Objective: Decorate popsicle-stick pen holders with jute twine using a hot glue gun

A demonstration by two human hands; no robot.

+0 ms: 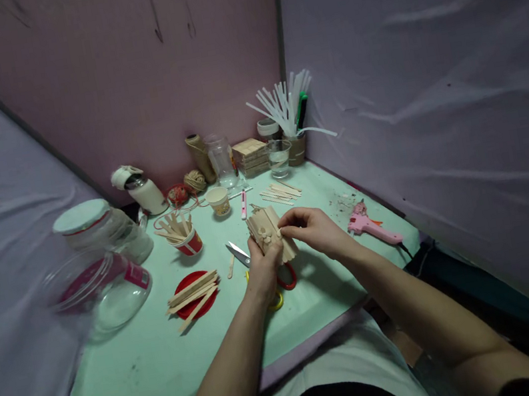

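Observation:
My left hand (pixel 266 266) is closed round a small craft piece made of wooden sticks (pixel 265 225), held tilted above the table. Small pale round bits show on its face. The fingers of my right hand (pixel 311 227) are pinched together at the piece's right side; whatever they hold is too small to make out. Scissors (pixel 239 253) with red and yellow handles lie under my left hand, partly hidden. A single short stick (pixel 231 266) rests beside the blades.
A red lid (pixel 197 310) with wooden sticks and a red cup of sticks (pixel 189 243) stand left. A pink glue gun (pixel 373 227) lies right, its cord over the edge. Jars, twine (pixel 195 181), a stack of wooden squares (pixel 251 157) and glue sticks (pixel 284 107) line the back.

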